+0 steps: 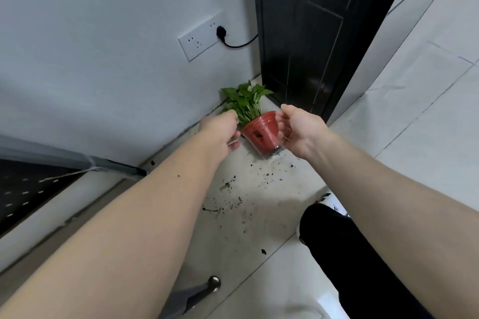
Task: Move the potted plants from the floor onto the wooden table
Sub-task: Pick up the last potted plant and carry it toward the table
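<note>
Between the open left hand (pixel 220 132) and right hand (pixel 298 132) gripping its rim, the red pot (pixel 260 134) tilts.

Words: none can be read.
Numbers: none can be read.
Labels or signs: none can be read.

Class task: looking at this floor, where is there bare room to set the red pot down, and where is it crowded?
Bare: pale tiles right of the dark door. Crowded: spilled soil below the red pot, both hands beside it, wall on the left.
</note>
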Available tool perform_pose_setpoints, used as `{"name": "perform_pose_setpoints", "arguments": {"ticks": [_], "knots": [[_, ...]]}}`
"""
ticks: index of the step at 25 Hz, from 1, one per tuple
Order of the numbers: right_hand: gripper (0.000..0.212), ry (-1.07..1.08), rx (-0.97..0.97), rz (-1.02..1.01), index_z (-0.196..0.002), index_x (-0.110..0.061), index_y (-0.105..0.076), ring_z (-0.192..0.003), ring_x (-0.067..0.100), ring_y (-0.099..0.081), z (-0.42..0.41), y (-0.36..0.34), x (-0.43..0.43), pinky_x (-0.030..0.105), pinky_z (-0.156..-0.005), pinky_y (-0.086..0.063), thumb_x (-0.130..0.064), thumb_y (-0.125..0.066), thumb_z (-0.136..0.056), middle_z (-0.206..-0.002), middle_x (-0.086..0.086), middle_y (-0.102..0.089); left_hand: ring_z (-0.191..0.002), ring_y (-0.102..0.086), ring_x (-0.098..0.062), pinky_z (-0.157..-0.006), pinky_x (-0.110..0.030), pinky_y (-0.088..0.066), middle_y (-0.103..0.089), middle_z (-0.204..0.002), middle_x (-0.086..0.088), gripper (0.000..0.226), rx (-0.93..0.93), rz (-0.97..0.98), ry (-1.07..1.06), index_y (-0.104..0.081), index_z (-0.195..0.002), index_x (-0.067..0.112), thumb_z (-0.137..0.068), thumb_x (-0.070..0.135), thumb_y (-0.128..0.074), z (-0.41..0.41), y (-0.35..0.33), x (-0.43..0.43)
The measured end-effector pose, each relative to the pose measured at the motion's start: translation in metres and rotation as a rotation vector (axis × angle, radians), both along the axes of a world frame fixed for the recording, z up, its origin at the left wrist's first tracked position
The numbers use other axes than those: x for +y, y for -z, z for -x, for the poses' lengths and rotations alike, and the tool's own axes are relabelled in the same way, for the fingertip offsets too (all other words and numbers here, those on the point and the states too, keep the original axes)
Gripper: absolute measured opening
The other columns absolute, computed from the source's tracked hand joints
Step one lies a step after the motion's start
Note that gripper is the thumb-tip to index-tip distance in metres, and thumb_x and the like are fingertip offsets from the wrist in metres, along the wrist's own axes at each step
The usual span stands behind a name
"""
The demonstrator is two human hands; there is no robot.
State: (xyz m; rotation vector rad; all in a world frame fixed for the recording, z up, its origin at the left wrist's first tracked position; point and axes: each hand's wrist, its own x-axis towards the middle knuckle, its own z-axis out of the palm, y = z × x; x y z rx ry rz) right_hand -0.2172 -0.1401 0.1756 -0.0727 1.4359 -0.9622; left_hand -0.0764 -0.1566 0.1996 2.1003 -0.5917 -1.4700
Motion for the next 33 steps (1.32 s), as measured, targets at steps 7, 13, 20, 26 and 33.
{"name": "perform_pose_setpoints", "arguments": {"ticks": [7,13,20,26,33], "knots": [[0.032,0.043,-0.033,-0.16,-0.071,-0.012,-0.057,-0.05,0.012,-0.046,0.007,0.079,-0.03,0.025,-0.055,-0.042,-0.017,-0.039,-0.097,-0.065,0.002,-0.057,-0.047,-0.047,-0.007,-0.058,-0.027,-0.053,-0.051,-0.058,0.006,0.01,0.005,-0.127,-0.038,-0.057,-0.091,0.016,-0.095,0.019,-0.048,0.017,0.078,-0.054],[0.03,-0.003,-0.064,-0.211,-0.079,-0.009,-0.06,-0.056,0.015,-0.049,0.016,0.13,-0.056,0.027,-0.06,-0.045,-0.016,-0.036,-0.095,-0.072,0.004,-0.061,-0.059,-0.051,-0.009,-0.075,-0.03,-0.056,-0.052,-0.066,0.003,0.017,0.004,-0.266,-0.041,-0.054,-0.08,0.012,-0.096,0.015,-0.05,0.02,0.141,-0.082],[0.03,0.069,-0.156,-0.205,-0.089,-0.005,-0.061,-0.068,0.018,-0.057,0.027,0.194,-0.101,0.031,-0.07,-0.049,-0.017,-0.035,-0.099,-0.087,0.008,-0.068,-0.055,-0.049,-0.008,-0.067,-0.028,-0.054,-0.052,-0.063,0.004,0.022,-0.027,-0.311,0.014,-0.056,-0.079,0.013,-0.099,0.02,-0.049,0.025,0.2,-0.111],[0.032,0.071,-0.272,-0.113,-0.111,-0.001,-0.06,-0.104,0.024,-0.065,0.014,0.226,-0.12,0.036,-0.091,-0.052,-0.022,-0.038,-0.1,-0.111,0.012,-0.068,-0.055,-0.051,-0.008,-0.062,-0.029,-0.051,-0.054,-0.064,0.007,0.042,-0.026,-0.371,0.023,-0.057,-0.076,0.014,-0.099,0.047,-0.042,0.039,0.245,-0.13],[0.035,0.087,-0.295,-0.134,-0.114,-0.002,-0.061,-0.104,0.025,-0.067,0.018,0.246,-0.124,0.039,-0.09,-0.052,-0.023,-0.037,-0.1,-0.113,0.013,-0.07,-0.06,-0.052,-0.008,-0.072,-0.028,-0.054,-0.054,-0.067,0.006,0.041,0.1,-0.363,-0.111,-0.058,-0.079,0.015,-0.094,0.053,-0.052,0.043,0.273,-0.135]]}}
